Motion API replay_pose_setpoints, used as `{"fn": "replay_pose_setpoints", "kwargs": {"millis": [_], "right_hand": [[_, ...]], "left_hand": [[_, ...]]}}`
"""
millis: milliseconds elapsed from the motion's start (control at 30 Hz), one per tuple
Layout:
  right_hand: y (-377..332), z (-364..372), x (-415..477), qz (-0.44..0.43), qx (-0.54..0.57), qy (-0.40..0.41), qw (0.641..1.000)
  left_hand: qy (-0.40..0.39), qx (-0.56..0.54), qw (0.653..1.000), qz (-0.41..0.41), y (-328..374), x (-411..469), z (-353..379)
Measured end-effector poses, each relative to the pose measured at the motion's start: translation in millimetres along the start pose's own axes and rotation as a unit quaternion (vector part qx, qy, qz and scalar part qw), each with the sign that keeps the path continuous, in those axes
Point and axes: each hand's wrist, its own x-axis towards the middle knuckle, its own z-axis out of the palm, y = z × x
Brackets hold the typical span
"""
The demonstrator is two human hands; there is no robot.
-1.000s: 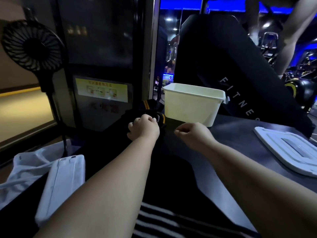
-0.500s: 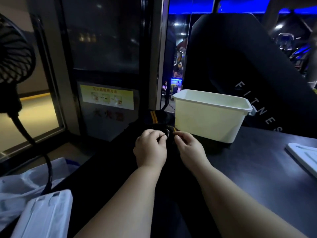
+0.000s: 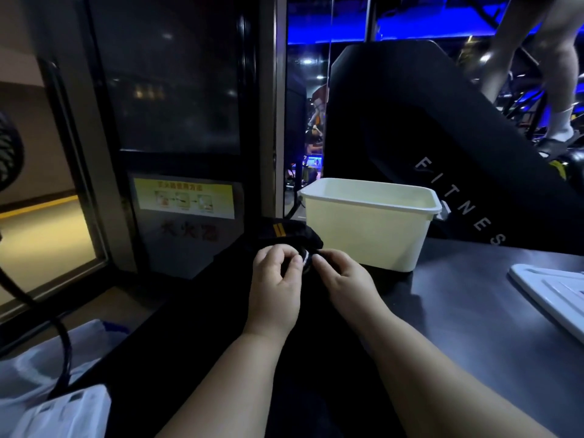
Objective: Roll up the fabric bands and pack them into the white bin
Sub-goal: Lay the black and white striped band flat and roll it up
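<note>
Bin [image 3: 363, 238], white: one. Band [image 3: 292, 235], black: one. My left hand [image 3: 275, 279] and right hand [image 3: 343, 281] both pinch its rolled end.

Right hand [image 3: 343, 278] joined left hand [image 3: 274, 279], apparently pinching band [image 3: 286, 233].

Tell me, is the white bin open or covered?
Open. The white bin has no lid on; its inner walls show.
</note>
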Motion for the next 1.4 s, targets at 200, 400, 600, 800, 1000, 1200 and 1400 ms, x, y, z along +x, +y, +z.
{"fn": "replay_pose_setpoints", "kwargs": {"millis": [200, 400, 600, 800, 1000, 1200, 1400], "right_hand": [[0, -1, -2, 0.027, -0.006, 0.028, 0.999], [3, -4, -4, 0.070, -0.060, 0.061, 0.994], [-4, -3, -4, 0.069, -0.086, 0.057, 0.992], [-1, -11, 1, 0.110, -0.045, 0.110, 0.987], [6, -20, 0, 0.155, -0.041, 0.136, 0.978], [9, -18, -1, 0.147, -0.065, 0.137, 0.977], [0, -20, -4, -0.007, -0.093, 0.196, 0.976]], "left_hand": [[-0.029, 0.064, 0.997, 0.017, -17, -1, -1], [0.054, 0.137, 0.988, 0.054, -24, 3, 0], [0.092, 0.067, 0.992, 0.061, -24, 5, 0], [0.128, 0.000, 0.991, 0.043, -20, 6, -4], [0.139, -0.038, 0.989, -0.043, -14, 7, -10], [0.186, -0.071, 0.977, -0.074, -18, 11, -12], [0.172, -0.083, 0.978, -0.082, -19, 11, -11]]}}
